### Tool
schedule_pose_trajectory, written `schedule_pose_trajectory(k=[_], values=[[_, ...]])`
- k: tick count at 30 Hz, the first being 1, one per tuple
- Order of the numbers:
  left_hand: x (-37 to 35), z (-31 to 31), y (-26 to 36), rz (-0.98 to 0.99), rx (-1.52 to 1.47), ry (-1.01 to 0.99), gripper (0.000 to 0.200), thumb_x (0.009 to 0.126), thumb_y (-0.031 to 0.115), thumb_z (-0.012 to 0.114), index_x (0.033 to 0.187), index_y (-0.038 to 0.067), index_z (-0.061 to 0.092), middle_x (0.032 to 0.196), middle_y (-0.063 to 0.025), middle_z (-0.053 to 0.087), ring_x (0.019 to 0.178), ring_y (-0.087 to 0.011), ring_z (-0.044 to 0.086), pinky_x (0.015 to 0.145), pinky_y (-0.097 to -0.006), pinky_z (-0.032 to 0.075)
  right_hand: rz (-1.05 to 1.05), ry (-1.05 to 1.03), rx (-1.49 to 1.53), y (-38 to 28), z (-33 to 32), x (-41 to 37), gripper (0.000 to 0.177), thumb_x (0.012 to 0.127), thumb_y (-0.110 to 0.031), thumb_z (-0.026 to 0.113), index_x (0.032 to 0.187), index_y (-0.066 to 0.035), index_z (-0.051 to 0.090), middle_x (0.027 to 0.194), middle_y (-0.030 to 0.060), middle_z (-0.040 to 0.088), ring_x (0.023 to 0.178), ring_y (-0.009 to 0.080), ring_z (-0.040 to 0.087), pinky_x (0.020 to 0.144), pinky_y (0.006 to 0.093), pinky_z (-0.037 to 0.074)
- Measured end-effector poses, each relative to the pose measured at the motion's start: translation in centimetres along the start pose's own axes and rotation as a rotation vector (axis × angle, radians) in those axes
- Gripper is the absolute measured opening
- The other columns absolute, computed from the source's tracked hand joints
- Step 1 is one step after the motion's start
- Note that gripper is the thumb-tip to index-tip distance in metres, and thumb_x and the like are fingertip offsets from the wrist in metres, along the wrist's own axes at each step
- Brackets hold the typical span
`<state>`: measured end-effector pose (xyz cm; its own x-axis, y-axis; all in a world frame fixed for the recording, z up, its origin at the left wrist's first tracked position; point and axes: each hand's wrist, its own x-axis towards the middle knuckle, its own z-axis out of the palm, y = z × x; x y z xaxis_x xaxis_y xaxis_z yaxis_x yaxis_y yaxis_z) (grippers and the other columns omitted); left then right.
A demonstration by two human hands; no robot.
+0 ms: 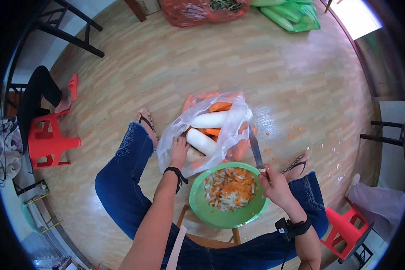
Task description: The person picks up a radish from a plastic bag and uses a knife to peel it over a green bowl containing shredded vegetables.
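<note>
In the head view a clear plastic bag (166, 143) lies open on the floor, holding white radishes (201, 142) and orange carrots (220, 106). My left hand (179, 150) is inside its mouth, fingers curled against the end of a white radish (194, 155); part of the grip is hidden. My right hand (276, 185) grips the handle of a knife (255, 147), its blade pointing up and away beside the bag. Below the knife, a green basin (198, 215) holds chopped or shredded white and orange vegetable pieces (231, 186).
Red (189, 13) and green (297, 18) bags of vegetables lie at the far side. Orange and white scraps (292, 128) dot the floor at right. Other people sit on both sides, near a red stool at left (49, 139) and another red stool (346, 231) at right.
</note>
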<state>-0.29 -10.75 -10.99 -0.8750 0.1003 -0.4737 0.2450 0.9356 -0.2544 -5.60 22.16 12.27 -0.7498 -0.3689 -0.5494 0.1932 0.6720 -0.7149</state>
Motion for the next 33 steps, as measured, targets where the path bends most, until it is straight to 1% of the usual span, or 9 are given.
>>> schedule_pose_trajectory(k=[4,10,12,19,21,23,30,32,33], values=[[0.2,-0.4,0.7,-0.044,0.062,-0.046,0.031,0.079,0.015,0.042,0.108,0.012,0.053,0.116,-0.0127,0.042,0.113,-0.0278,0.034,0.099,-0.0511,0.015,-0.011,0.011,0.018,0.6,-0.1,0.1,0.025,0.08,-0.008,0.049,0.103,0.0,0.045,0.071,0.018,0.058,0.066,0.0342,0.057,0.058,0.0387,0.045],[-0.5,-1.5,-1.4,0.132,-0.019,-0.034,0.056,0.061,0.026,0.068,0.112,0.013,0.048,0.12,-0.0105,0.041,0.116,-0.0257,0.034,0.1,-0.0553,0.01,-0.087,0.03,-0.1,-0.4,-0.6,-0.3,0.024,0.079,-0.008,0.049,0.101,0.0,0.044,0.072,0.0189,0.058,0.067,0.0361,0.057,0.059,0.0413,0.044],[-0.5,-3.8,-1.6,0.191,0.0,0.043,0.035,0.066,0.013,0.059,0.1,0.009,0.053,0.104,-0.0088,0.048,0.101,-0.0241,0.045,0.098,-0.0536,0.019,-0.103,0.045,-0.106,-0.7,-0.8,-0.3,0.024,0.079,-0.008,0.049,0.101,0.0,0.044,0.072,0.019,0.058,0.067,0.0365,0.057,0.059,0.0418,0.044],[-2.6,-8.4,-4.2,-0.005,-0.022,0.242,0.033,0.061,0.017,0.062,0.093,0.01,0.055,0.096,-0.0098,0.052,0.093,-0.0235,0.05,0.088,-0.0352,0.036,-0.176,0.166,-0.07,0.9,-0.9,0.0,0.021,0.079,-0.009,0.048,0.099,-0.001,0.045,0.073,0.0189,0.058,0.067,0.0365,0.057,0.06,0.0421,0.045],[-4.8,-12.7,-7.1,0.016,-0.187,-0.054,0.038,0.053,0.025,0.069,0.086,0.01,0.058,0.087,-0.0101,0.055,0.085,-0.0235,0.054,0.078,-0.0316,0.044,-0.178,0.173,-0.048,1.7,-0.8,0.0,0.021,0.079,-0.009,0.048,0.099,-0.001,0.045,0.073,0.0193,0.058,0.067,0.0367,0.056,0.06,0.0421,0.045],[-6.8,-15.2,-8.6,-0.004,-0.139,-0.016,0.047,0.044,0.031,0.074,0.082,0.009,0.06,0.081,-0.0107,0.059,0.078,-0.0241,0.058,0.068,-0.0348,0.047,-0.182,0.179,-0.025,2.5,-0.6,0.0,0.021,0.079,-0.009,0.048,0.098,-0.001,0.046,0.073,0.0197,0.058,0.067,0.037,0.056,0.061,0.0421,0.045],[-13.9,-20.8,-6.9,-0.22,-1.319,-0.078,0.056,0.064,0.053,0.064,0.094,0.007,0.059,0.079,-0.0119,0.061,0.072,-0.022,0.06,0.066,-0.033,0.049,0.158,0.135,0.194,3.4,0.1,-1.8,0.019,0.082,-0.011,0.046,0.098,-0.002,0.047,0.067,0.0105,0.058,0.055,0.0215,0.058,0.044,0.034,0.045],[-13.9,-18.8,-4.4,-0.306,-2.065,-0.484,0.061,0.076,0.055,0.051,0.11,0.005,0.048,0.084,-0.0136,0.059,0.074,-0.0245,0.059,0.068,-0.0372,0.049,0.148,0.189,0.217,6.2,2.1,-0.7,0.019,0.082,-0.011,0.045,0.098,-0.002,0.048,0.066,0.0093,0.057,0.052,0.0186,0.057,0.037,0.0315,0.044],[-14.5,-19.5,-2.8,-0.295,-2.077,-0.496,0.061,0.076,0.055,0.051,0.11,0.005,0.048,0.084,-0.0136,0.059,0.074,-0.0245,0.059,0.068,-0.0372,0.049,0.046,0.214,0.28,7.9,3.6,-0.1,0.018,0.082,-0.011,0.045,0.097,-0.001,0.048,0.066,0.01,0.057,0.052,0.0187,0.057,0.037,0.0305,0.044]])
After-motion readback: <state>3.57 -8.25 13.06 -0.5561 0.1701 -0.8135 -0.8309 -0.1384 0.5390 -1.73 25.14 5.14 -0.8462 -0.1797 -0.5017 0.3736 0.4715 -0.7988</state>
